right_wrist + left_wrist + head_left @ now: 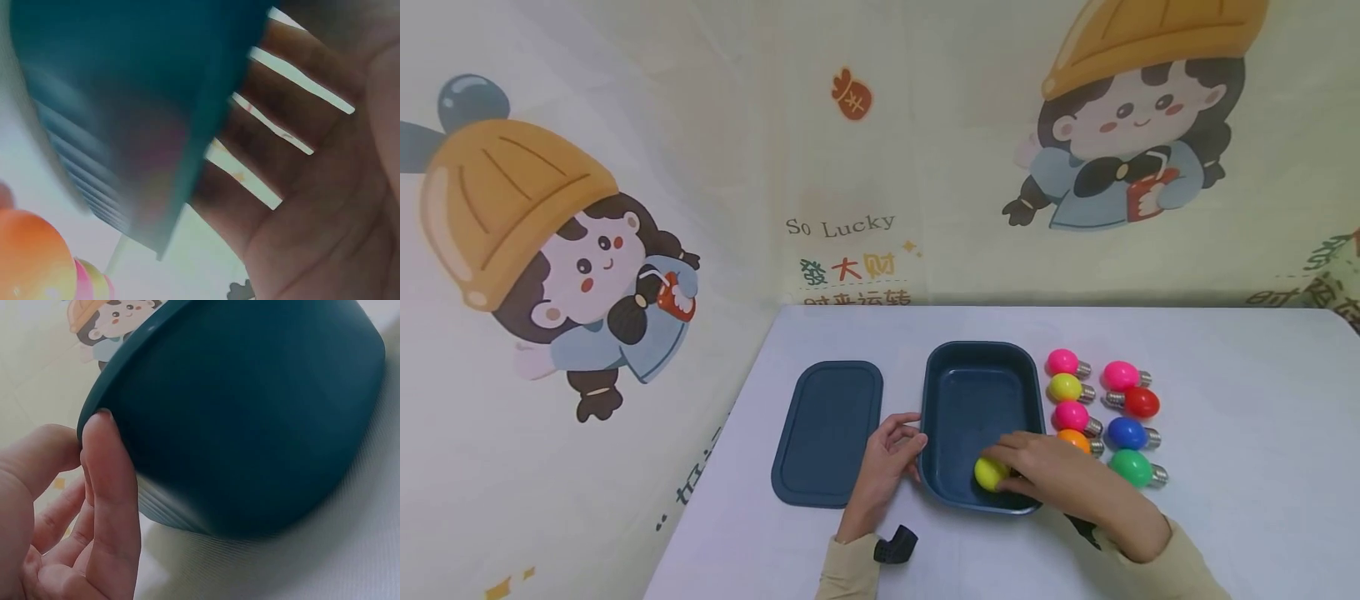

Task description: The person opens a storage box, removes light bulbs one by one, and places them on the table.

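A deep dark-blue plastic box (981,400) stands on the white table. At its left side my left hand (887,458) pinches the rim between thumb and finger; in the left wrist view the index finger (112,469) lies against the outer wall just under the rim. Reaching over the box's near right corner, my right hand (1045,467) holds a yellow toy light bulb (990,475) low inside the box. The box wall (125,75) hides the fingertips and that bulb in the right wrist view.
Left of the box lies a flat dark-blue lid (827,433). To the right, toy bulbs with silver screw bases stand in two columns, among them an orange one (1073,442), a red one (1142,402), a blue one (1127,433) and a green one (1131,468).
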Action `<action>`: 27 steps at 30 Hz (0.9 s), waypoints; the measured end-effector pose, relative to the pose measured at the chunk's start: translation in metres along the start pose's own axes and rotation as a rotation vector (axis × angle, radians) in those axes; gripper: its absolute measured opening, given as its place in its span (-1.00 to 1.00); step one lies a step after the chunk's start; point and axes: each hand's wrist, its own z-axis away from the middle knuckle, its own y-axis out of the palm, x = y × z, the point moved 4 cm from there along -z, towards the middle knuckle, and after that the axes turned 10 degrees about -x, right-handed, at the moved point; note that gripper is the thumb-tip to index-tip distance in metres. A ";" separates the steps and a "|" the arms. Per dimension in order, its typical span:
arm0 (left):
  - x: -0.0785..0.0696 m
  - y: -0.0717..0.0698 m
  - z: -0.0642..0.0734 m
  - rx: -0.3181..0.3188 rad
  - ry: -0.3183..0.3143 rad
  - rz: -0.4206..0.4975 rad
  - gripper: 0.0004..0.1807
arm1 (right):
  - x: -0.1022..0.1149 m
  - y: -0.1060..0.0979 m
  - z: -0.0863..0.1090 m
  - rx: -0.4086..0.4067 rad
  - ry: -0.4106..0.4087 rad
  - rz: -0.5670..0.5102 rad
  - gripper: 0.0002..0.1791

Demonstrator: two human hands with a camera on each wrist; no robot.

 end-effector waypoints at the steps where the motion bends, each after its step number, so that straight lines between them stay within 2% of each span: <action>1: 0.000 0.000 0.000 0.000 -0.002 0.001 -0.53 | 0.000 -0.003 0.001 -0.008 0.003 -0.013 -0.58; 6: -0.001 0.001 0.001 -0.002 -0.008 0.004 -0.53 | 0.000 -0.017 0.007 -0.047 0.043 -0.072 -0.57; 16: 0.000 0.001 0.000 -0.003 0.012 0.018 -0.52 | -0.004 -0.042 0.021 -0.137 0.072 -0.016 -0.55; 24: 0.001 0.001 0.002 -0.021 0.019 0.005 -0.54 | -0.014 -0.051 0.039 -0.204 0.093 -0.057 -0.59; 27: 0.000 0.002 0.003 -0.024 0.022 0.003 -0.52 | -0.018 -0.052 0.046 -0.195 0.134 -0.046 -0.58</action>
